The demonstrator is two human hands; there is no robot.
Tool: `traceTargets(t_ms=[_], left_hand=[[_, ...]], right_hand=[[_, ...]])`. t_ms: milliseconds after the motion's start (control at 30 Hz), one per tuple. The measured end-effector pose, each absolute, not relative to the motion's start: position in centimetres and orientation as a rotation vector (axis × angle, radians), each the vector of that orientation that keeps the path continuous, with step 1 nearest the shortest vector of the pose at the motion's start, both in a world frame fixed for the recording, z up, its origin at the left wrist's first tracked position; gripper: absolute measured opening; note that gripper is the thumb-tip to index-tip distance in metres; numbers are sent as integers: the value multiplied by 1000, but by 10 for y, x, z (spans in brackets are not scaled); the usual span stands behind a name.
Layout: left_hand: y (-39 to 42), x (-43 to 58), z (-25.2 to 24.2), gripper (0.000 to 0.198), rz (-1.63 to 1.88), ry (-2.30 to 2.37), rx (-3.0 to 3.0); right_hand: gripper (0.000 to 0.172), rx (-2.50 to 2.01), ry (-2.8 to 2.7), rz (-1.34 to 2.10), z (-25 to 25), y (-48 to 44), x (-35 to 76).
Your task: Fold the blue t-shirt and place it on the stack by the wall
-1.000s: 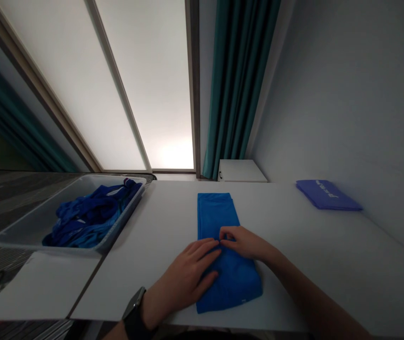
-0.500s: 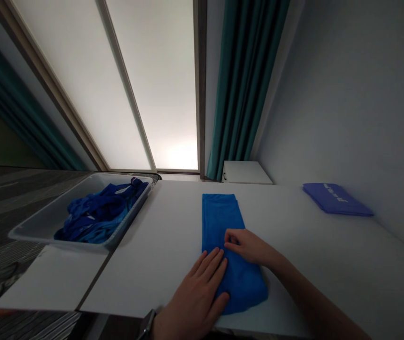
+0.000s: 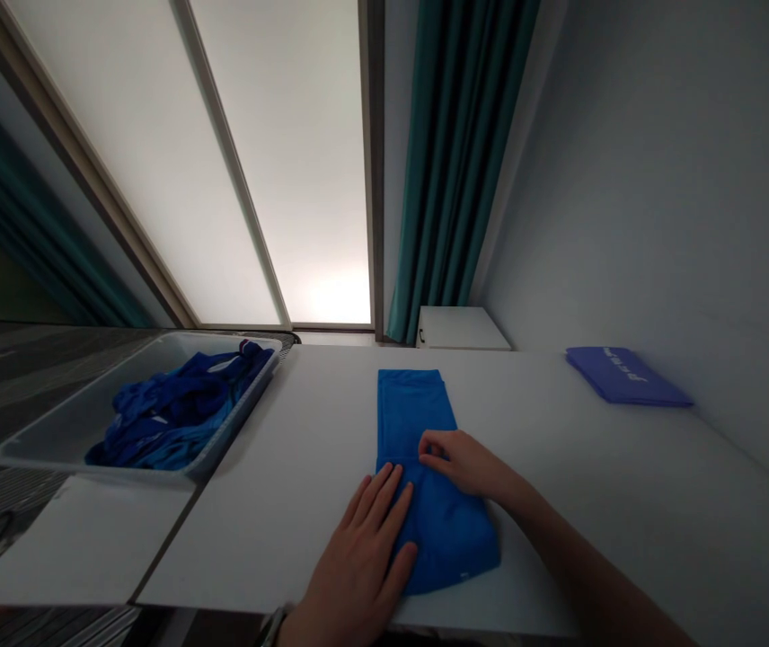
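Note:
A bright blue garment [image 3: 415, 404], folded into a long strip, lies on the white table [image 3: 290, 530]. A crease crosses it near its middle, and its lower part is wider, with a tiny light mark near the bottom edge. My left hand [image 3: 367, 548] rests flat on the garment's left side, fingers stretched out. On the other side, my right hand [image 3: 458, 458] has thumb and forefinger curled together in a pinch on the cloth at the crease. The exact bit of fabric between those fingertips is hard to see.
At the left stands a translucent plastic bin [image 3: 40, 440] holding rumpled blue clothes [image 3: 182, 404]. A folded purple-blue item [image 3: 627, 376] with pale lettering lies near the wall at right. Beyond the table's far edge are a white cabinet [image 3: 462, 328] and a teal curtain [image 3: 458, 162].
The view has shifted slightly, moving everything a little to the left. A crease across the garment and a small mark at its bottom show more clearly. Both hands keep nearly the same pose on the cloth.

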State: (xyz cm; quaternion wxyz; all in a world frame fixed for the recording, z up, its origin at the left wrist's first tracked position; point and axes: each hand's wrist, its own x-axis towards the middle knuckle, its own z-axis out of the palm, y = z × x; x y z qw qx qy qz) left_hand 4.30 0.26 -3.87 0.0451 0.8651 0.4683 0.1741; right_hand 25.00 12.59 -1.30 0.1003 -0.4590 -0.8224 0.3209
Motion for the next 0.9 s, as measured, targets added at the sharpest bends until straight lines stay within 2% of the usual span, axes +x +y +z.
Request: traceTargets(t_ms=[400,633,767,900], left_hand=[[2,45,-46,60,496,1568,2595],[2,47,-45,59,468,1612,2628],[3,47,-45,59,466,1620,2659],[5,48,-46,58,494,1609,2683]], right_hand=[[14,-1427,-2436,913,-10,124,248],[23,-1584,-2335,733,-5,127,281],[25,-1628,-2239,774,-1,120,296],[26,-1638,-2107,964,-4,99,298]])
